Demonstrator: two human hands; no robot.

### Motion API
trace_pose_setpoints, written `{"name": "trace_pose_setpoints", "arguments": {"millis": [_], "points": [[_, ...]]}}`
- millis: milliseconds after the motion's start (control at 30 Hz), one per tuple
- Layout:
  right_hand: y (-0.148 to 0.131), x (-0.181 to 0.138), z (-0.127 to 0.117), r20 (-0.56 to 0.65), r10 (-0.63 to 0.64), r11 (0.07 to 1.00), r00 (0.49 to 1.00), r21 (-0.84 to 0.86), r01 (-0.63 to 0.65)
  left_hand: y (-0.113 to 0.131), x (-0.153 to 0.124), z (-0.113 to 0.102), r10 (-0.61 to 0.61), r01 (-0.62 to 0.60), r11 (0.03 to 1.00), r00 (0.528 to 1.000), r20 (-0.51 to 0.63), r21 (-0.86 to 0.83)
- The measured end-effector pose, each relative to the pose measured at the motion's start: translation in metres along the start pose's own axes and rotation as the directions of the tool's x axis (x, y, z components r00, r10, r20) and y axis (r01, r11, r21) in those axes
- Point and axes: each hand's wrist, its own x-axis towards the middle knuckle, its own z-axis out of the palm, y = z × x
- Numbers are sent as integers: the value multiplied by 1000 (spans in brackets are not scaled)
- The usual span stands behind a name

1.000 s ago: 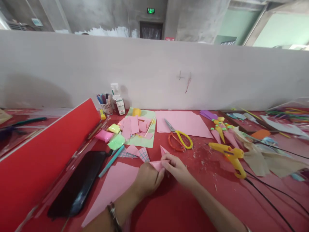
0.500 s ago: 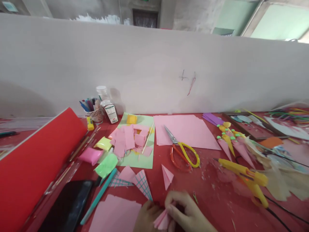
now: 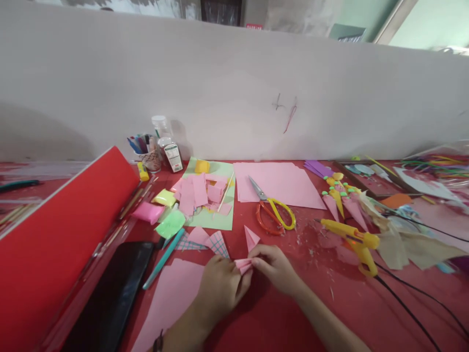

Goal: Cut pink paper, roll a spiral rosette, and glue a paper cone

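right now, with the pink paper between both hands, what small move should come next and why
I'd probably pinch the folds of the pink paper flatter: the left hand and right hand both hold it, and its folds look slightly spread rather than pressed together.

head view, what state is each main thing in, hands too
left hand: curled, holding folded pink paper
right hand: pinching the same paper
folded pink paper: creased, held
paper triangle: folded, unheld
scissors: blades closed, unheld
glue gun: on its side, unheld
pen cup: upright, filled
far pink sheets: stacked flat
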Motion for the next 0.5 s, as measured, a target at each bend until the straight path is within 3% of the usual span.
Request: {"name": "trace_pose_setpoints", "arguments": {"millis": [167,300,400,500], "points": [[0,-2,3,88,74,997,993,27,-77,-3,-3,-4,-178,183,967,983,46,-175],[-4,-4,5,135,65,996,989,-77,-55,-5,-6,-9,-372,421,804,907,196,-420],[-6,-4,6,157,-5,977,988,-211,38,-11,-8,-16,-457,549,650,835,307,-525],[-6,-4,8,192,-100,920,976,-356,165,-16,-9,-21,-444,568,616,822,356,-546]]}}
